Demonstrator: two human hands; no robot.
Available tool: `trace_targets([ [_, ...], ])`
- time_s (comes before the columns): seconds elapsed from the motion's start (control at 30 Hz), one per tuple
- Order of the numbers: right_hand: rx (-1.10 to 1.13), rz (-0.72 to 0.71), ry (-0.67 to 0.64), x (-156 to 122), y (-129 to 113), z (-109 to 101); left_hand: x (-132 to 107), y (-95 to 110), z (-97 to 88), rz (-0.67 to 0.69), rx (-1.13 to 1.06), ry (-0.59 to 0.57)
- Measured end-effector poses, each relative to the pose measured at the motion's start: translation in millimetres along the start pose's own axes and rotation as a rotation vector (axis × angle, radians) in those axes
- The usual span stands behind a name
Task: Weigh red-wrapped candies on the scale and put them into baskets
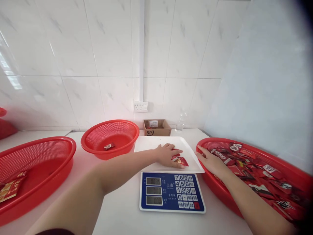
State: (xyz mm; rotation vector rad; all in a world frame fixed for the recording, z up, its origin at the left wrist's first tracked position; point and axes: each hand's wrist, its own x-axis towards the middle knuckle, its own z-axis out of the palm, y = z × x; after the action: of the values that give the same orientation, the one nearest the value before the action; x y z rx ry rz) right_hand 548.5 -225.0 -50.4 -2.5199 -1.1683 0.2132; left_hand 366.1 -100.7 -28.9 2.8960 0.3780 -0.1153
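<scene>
Small red packets lie on the weighing tray, partly covered by a hand. Nearest on the white worktop is the blue panel of the scale, with number keys on its right and three displays on its left; the top one seems to read 0.035, the two below 0.00. To the left, a red basket, cut off by the picture's edge, holds a red-and-yellow packet and a few other red pieces. To the right, a larger red basket is heaped with many red wrapped packs. The right hand rests at this basket's near-left rim, its fingers reaching over the edge; how firm its grip is cannot be told. The left hand lies palm down over the tray, its grip spread wide, fingers and thumb touching the small packets without closing around them. Behind the left forearm, a round red basket holds one small pack on its bottom. Beyond the tray stands an open cardboard box marked SF, with a clear bottle just beside it. Farthest back, a white socket sits on the tiled wall, below a vertical conduit.
</scene>
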Motion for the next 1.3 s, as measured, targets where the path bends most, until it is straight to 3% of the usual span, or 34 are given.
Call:
trace_targets([
  [0.17, 0.002, -0.009, 0.005, -1, -1, -1, 19, 5, 2.6, -0.017, 0.165, 0.138],
  [0.33, 0.012, -0.02, 0.008, 0, 1, -1, 20, -3, 2.0, -0.107, 0.076, 0.206],
  [0.5, 0.04, -0.018, -0.006, 2, 4, 1, 8, -23, -8.3, -0.211, 0.008, 0.373],
  [0.6, 0.037, -0.015, -0.009, 3, 5, 1, -10, -44, -24.6, -0.274, 0.005, 0.46],
  [0.77, 0.043, -0.02, 0.022, 4, 4, 1, -61, -91, -59.2, -0.508, 0.021, 0.606],
  [0.87, 0.042, -0.026, 0.021, 7, 7, 3, -101, -118, -72.0, -0.682, 0.035, 0.591],
  [0.97, 0.035, -0.033, 0.023, 12, 12, 7, -135, -136, -73.7, -0.787, 0.009, 0.516],
  [1.1, 0.036, -0.041, 0.032, 15, 15, 10, -147, -143, -64.5, -0.765, -0.035, 0.419],
  [1.2, 0.029, -0.024, 0.024, 14, 14, 10, -123, -131, -54.3, -0.651, -0.031, 0.416],
  [1.3, 0.038, -0.026, 0.043, 12, 12, 8, -85, -101, -41.8, -0.436, -0.041, 0.364],
])
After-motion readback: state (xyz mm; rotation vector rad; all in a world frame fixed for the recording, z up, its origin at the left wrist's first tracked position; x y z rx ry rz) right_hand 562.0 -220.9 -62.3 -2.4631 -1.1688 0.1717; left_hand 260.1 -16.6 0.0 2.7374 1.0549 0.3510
